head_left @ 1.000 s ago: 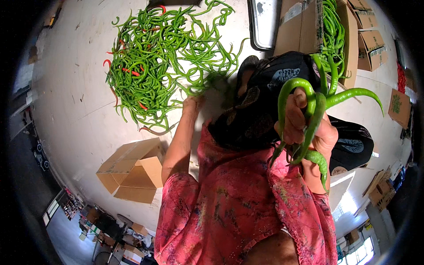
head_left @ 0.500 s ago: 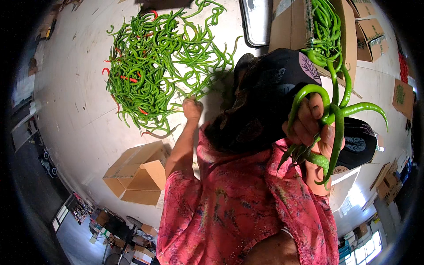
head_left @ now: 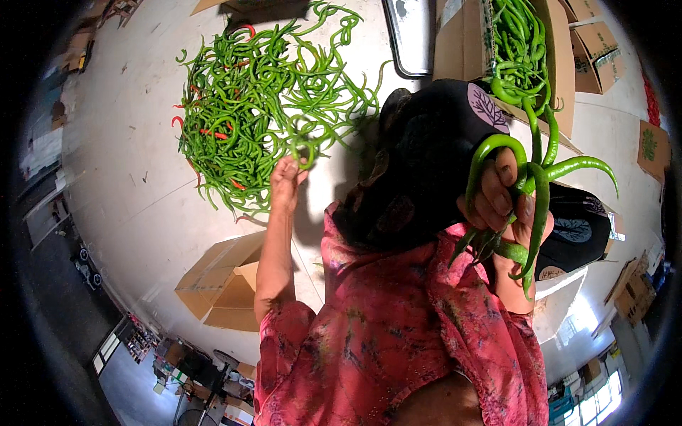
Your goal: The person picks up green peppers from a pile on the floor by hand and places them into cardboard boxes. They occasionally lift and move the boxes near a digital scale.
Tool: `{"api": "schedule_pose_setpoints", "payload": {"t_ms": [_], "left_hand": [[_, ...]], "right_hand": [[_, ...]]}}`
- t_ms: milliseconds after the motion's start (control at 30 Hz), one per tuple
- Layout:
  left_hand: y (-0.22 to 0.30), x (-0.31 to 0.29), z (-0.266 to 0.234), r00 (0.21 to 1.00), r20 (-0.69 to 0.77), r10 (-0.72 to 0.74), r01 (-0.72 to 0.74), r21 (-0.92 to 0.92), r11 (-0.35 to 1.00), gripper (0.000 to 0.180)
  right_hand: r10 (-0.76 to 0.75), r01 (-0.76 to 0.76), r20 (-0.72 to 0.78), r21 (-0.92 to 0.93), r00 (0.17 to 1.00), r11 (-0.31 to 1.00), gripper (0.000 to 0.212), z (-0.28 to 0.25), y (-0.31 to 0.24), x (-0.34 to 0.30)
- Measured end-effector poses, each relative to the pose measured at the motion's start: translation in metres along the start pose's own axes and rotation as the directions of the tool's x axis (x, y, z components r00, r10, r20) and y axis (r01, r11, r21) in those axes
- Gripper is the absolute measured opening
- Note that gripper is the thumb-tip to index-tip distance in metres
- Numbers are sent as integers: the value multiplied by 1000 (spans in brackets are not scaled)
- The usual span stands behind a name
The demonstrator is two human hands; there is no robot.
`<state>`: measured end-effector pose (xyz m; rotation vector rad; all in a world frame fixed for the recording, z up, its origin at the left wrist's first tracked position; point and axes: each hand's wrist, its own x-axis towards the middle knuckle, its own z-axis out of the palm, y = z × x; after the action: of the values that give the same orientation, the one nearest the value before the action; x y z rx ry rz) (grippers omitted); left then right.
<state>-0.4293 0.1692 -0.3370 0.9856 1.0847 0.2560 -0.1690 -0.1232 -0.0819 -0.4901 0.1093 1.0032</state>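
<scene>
Peppers (head_left: 234, 92), nearly all green with a few red, lie in a tangled heap on a pale surface (head_left: 135, 156), ahead of the left hand (head_left: 285, 181) and off to its left. That hand stands at the near edge of the heap, its thumb and fingertips drawn together; as far as this small, partly shadowed spot shows, they pinch a curled green pepper (head_left: 306, 155). The right hand (head_left: 506, 199) is curled round a loose bunch of long green peppers (head_left: 541, 213), whose ends stick out above, below and to the right of the fist.

Between the two hands rises black patterned cloth (head_left: 433, 156) over a bent leg, standing between the left hand and the open carton (head_left: 561, 64) beyond the right one. More green peppers (head_left: 522, 42) fill that carton, and the bunch overlaps them in the view. A metal tray (head_left: 413, 32), cut by the upper edge, lies left of the carton. Behind the left hand, an open cardboard box (head_left: 224, 280) is partly covered by the forearm.

The palm of the right hand is hidden, so the number of peppers in it cannot be counted. A dark thing (head_left: 266, 10) beyond the heap is cropped by the upper edge, and clutter (head_left: 192, 376) far behind the left hand is too small to sort out.
</scene>
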Motion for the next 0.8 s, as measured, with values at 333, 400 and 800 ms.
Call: {"api": "schedule_pose_setpoints", "payload": {"t_ms": [333,400,800], "left_hand": [[80,-52,7,964,183,193,-106,-402,910,26],[88,-60,18,960,189,204,-94,-471,877,27],[144,-133,107,895,318,311,8,-711,703,32]], "right_hand": [[49,-69,-123,-166,991,984,42,26,13,-8],[97,-113,-87,-207,992,972,41,29,15,-7],[221,-292,-197,-503,955,814,52,69,32,5]]}}
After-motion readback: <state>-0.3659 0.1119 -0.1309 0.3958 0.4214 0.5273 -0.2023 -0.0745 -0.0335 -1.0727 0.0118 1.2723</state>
